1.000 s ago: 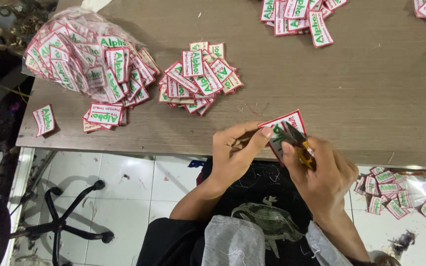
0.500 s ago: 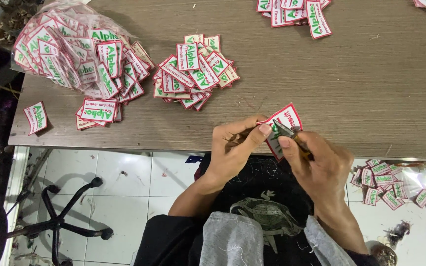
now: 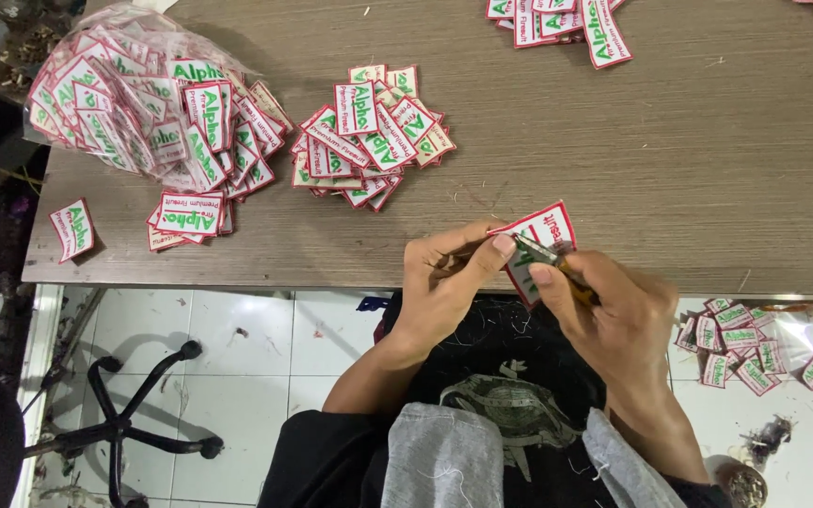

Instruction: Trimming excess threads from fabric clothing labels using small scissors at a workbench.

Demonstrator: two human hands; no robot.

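**Trimming a patch at the table edge**

So the left hand [image 3: 444, 277] was pinching a white embroidered patch [image 3: 543, 230] with a red border, thumb on top near the upper edge, holding it just over the front edge of the wooden table [image 3: 708, 169]. The right hand [image 3: 613, 306] was closed around a small pair of snips [image 3: 543, 254] with an orange-ish handle, the metal tips sitting right against the patch next to the left thumb. Couldn't tell whether the blades were actually biting into anything.

Up on the table there was a loose pile of patches [image 3: 369, 136] in the middle, a clear plastic bag [image 3: 134, 103] stuffed with more off to the left, and a single patch [image 3: 72, 229] lying alone near the left edge. More of them were spread on the tiled floor [image 3: 755, 353] down by the person's right side. A black chair base [image 3: 129, 414] stood on the tiles to the left.
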